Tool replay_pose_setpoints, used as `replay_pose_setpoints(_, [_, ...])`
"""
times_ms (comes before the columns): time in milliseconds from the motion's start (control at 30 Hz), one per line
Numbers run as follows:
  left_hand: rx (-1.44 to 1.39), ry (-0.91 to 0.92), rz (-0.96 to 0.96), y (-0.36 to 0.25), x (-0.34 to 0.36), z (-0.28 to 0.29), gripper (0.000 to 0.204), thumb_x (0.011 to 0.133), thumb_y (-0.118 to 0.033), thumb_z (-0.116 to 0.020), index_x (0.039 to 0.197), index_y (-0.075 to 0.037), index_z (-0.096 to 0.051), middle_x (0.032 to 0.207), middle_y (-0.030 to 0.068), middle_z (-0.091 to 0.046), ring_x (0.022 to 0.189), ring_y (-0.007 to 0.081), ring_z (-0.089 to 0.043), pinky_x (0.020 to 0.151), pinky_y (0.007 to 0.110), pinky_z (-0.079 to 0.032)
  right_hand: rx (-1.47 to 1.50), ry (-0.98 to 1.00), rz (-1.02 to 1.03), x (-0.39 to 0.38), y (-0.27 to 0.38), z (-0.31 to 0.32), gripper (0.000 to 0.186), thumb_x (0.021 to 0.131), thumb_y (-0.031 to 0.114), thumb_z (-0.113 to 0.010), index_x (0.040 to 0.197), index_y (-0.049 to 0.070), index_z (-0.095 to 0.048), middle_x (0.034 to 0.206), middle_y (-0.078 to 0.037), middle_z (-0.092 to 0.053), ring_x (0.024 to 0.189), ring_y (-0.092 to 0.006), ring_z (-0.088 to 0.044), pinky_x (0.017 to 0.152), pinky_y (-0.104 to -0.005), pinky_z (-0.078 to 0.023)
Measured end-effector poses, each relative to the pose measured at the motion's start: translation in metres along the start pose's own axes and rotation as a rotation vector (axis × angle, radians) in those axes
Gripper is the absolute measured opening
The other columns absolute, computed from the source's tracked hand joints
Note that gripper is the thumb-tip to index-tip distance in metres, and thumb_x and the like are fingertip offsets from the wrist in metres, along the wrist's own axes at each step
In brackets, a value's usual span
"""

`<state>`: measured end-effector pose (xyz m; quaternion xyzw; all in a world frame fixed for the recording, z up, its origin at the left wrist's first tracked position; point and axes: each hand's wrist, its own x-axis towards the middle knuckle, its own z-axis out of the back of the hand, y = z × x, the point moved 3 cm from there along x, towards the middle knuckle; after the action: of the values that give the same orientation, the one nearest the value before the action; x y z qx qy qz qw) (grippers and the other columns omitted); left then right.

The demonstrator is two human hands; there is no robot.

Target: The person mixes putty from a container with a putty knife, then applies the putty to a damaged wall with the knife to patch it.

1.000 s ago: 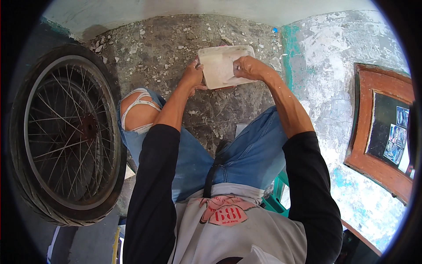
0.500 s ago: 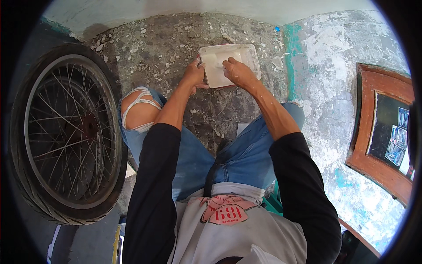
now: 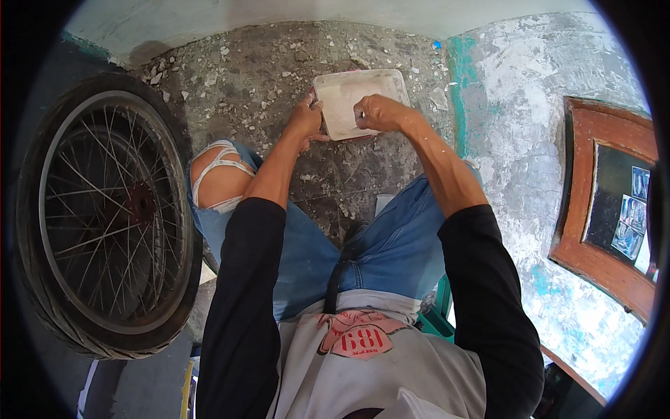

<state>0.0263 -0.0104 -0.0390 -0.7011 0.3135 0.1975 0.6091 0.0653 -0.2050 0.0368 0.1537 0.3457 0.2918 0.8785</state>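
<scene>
Pale tub (image 3: 382, 80) — in left grip (image 3: 304, 120), beneath right grip (image 3: 380, 112)

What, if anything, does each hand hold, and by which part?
The left hand grips the pale tub by its left side. Whether the right hand holds anything is hidden.

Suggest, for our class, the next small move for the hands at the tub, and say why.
Probably a small stroke of the right hand across the inside of the tub: it is curled over the pale interior, while the left hand grips the tub's left side, seemingly steadying it. Whatever the right hand may hold is hidden.
</scene>
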Motion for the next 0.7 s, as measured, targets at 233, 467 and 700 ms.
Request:
replay_pose_setpoints(233, [-0.056,0.04,0.031,-0.003,-0.006,-0.003,0.067,0.109,-0.023,-0.048,0.164,-0.007,-0.013,0.115,0.02,-0.068,0.088,0.0319,-0.075,0.071,0.048,-0.067,-0.135,-0.244,0.035,0.012,0.008,0.023,0.017,0.087,0.016,-0.069,0.095,0.001,-0.068,0.09,-0.02,-0.068,0.087,-0.0382,-0.068,0.078,-0.047,-0.054])
replay_pose_setpoints(467, [-0.055,0.045,0.016,-0.005,-0.006,-0.005,0.068,0.109,-0.024,-0.049,0.164,-0.007,-0.013,0.128,0.022,-0.064,0.093,0.0338,-0.074,0.074,0.048,-0.068,-0.196,-0.523,-0.02,0.039,0.012,-0.031,0.02,0.093,0.011,-0.056,0.11,0.002,-0.063,0.112,-0.021,-0.062,0.101,-0.0421,-0.067,0.089,-0.0504,-0.055])
replay_pose_setpoints(700, [-0.07,0.063,0.033,-0.006,-0.009,0.0,0.067,0.109,-0.024,-0.049,0.164,-0.006,-0.014,0.129,0.023,-0.062,0.094,0.0336,-0.075,0.072,0.046,-0.068,-0.157,-0.288,0.028,0.026,0.019,-0.042,0.016,0.087,0.011,-0.065,0.098,0.0,-0.066,0.1,-0.021,-0.065,0.093,-0.0418,-0.069,0.084,-0.0493,-0.056])
